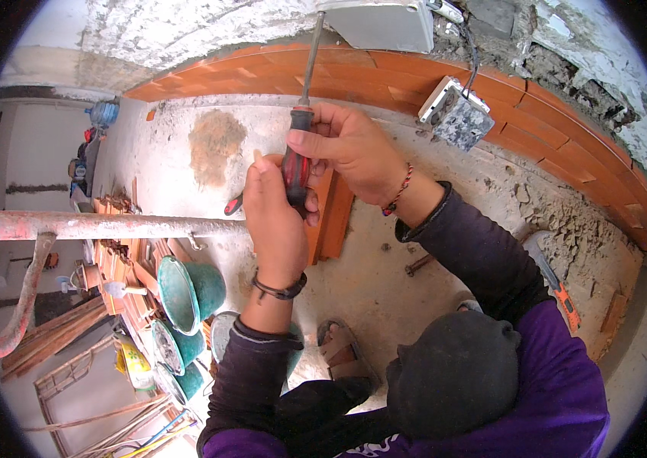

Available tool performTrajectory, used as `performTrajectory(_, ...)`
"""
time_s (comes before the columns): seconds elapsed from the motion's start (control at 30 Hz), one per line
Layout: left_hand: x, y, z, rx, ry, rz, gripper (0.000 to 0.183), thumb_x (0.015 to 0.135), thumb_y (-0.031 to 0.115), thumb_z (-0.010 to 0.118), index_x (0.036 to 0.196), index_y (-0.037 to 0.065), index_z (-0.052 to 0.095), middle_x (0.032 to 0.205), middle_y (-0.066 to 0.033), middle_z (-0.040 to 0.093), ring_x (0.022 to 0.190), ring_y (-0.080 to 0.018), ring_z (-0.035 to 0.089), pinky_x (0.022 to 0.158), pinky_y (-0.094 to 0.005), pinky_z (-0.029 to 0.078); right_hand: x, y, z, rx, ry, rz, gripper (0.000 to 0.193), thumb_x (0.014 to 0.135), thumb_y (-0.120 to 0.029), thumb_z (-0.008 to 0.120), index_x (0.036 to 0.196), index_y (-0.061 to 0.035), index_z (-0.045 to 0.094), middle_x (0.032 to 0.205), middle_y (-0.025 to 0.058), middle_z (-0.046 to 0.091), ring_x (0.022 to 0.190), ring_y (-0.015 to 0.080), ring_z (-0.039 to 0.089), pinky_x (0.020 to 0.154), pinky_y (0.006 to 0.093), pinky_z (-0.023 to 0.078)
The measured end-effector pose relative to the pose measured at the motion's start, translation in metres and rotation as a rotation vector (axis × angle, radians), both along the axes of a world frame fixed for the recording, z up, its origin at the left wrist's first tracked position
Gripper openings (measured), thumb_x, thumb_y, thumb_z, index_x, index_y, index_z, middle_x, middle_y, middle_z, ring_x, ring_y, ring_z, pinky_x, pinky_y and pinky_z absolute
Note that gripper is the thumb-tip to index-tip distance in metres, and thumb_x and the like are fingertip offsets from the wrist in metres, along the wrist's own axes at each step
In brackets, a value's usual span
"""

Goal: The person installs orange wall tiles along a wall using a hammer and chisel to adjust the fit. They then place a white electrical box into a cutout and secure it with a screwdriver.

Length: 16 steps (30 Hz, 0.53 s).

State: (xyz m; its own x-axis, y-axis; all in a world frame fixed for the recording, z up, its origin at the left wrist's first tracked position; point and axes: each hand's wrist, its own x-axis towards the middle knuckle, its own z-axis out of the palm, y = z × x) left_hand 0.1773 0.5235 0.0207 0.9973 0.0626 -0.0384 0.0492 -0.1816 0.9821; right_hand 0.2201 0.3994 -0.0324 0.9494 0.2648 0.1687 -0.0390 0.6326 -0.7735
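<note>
A long-shafted screwdriver [295,169] with a black and red handle points up and away, its tip at the left edge of a pale grey box [377,27] on the wall. My right hand [358,153] is closed on the upper part of the handle, thumb pressed along it. Lower down, my left hand [276,217] wraps the handle from the left, its fingertips showing past the far side. Whether the tip touches the box or a screw there, I cannot tell. To the right, an open electrical box [461,114] hangs from a dark cable below the grey box.
Orange tiles [537,137] line the wall's foot. Brick-coloured tiles [333,221] lie on the floor beyond my hands. A painted metal pipe [109,226] crosses at left, above green buckets [205,290]. An orange-handled saw [560,294] lies at right near rubble. My sandalled foot [342,347] is below.
</note>
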Motion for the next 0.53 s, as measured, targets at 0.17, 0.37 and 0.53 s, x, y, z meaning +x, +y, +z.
performTrajectory(0.17, -0.002, 0.004, -0.021, 0.116, -0.249, -0.030, 0.032, 0.102, 0.035, 0.038, 0.100, 0.005, 0.049, 0.072, -0.0030, 0.056, 0.049, -0.0055, 0.045, 0.041, -0.0195, 0.037, -0.003, 0.004, 0.006, -0.051, 0.040, -0.050, 0.026, 0.090, -0.028, 0.065, 0.102, -0.0056, 0.060, 0.080, -0.0011, 0.063, 0.065, 0.0031, 0.055, 0.059, 0.0167, 0.044)
performTrajectory(0.37, -0.002, 0.001, 0.006, -0.200, 0.129, -0.043, 0.025, 0.102, 0.031, 0.041, 0.103, 0.006, 0.047, 0.077, -0.0036, 0.057, 0.051, -0.0052, 0.046, 0.044, -0.0187, 0.039, -0.003, 0.000, 0.001, 0.125, 0.029, 0.110, 0.033, 0.088, -0.032, 0.067, 0.105, -0.0052, 0.059, 0.079, -0.0013, 0.061, 0.066, 0.0059, 0.055, 0.061, 0.0214, 0.046)
performTrajectory(0.53, -0.006, 0.001, -0.021, 0.020, -0.145, -0.081, 0.033, 0.100, 0.035, 0.046, 0.119, 0.008, 0.044, 0.084, -0.0076, 0.062, 0.057, -0.0093, 0.054, 0.042, -0.0208, 0.040, -0.001, 0.006, 0.003, -0.021, 0.079, -0.093, 0.035, 0.083, -0.032, 0.073, 0.095, -0.0026, 0.061, 0.073, 0.0041, 0.061, 0.061, 0.0105, 0.057, 0.054, 0.0237, 0.047)
